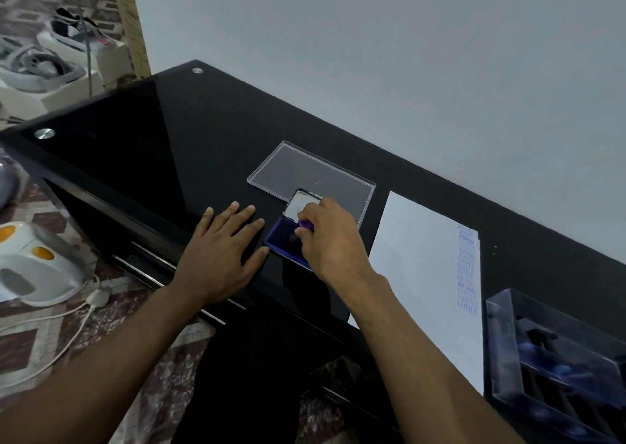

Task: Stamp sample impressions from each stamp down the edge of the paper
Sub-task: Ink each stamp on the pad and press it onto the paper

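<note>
Nearest, right of the right hand (330,240): clear stamp box (555,359), then paper (420,274) with blue impressions (468,271) down its far edge. Right grip pinches a purple stamp (306,224) over the open ink pad (288,240). Left hand (222,254) lies flat on the tabletop (169,145), fingers spread wide, thumb touching the pad. Beyond the grip: clear lid (305,169).

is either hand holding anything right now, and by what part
The right hand pinches a small purple stamp by its top, over the open blue ink pad. The left hand holds nothing.
</note>
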Motion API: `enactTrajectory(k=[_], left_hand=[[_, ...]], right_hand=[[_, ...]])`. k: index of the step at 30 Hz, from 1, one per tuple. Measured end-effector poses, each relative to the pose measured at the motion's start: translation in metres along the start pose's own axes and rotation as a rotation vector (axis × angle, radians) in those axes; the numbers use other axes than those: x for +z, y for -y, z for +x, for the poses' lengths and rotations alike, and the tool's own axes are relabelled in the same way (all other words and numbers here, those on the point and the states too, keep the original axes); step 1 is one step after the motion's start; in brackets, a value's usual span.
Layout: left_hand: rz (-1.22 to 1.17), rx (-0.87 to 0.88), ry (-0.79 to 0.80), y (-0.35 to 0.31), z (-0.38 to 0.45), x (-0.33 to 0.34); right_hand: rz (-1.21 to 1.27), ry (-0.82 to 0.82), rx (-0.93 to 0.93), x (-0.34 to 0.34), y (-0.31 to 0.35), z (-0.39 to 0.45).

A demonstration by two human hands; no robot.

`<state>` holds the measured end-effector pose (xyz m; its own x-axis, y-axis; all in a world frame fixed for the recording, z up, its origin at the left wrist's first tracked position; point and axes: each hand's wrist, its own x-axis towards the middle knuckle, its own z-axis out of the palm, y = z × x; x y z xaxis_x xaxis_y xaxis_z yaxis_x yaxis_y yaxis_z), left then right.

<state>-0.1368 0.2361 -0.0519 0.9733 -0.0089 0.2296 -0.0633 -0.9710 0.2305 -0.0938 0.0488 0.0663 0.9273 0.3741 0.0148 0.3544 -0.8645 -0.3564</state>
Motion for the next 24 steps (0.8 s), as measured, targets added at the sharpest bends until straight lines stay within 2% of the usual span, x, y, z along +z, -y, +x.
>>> enactTrajectory(k=[24], left_hand=[[0.021,-0.002,0.0,-0.0002,0.0001,0.0017]], right_hand=[[-0.024,0.024,0.003,-0.0016,0.0005,0.0039]])
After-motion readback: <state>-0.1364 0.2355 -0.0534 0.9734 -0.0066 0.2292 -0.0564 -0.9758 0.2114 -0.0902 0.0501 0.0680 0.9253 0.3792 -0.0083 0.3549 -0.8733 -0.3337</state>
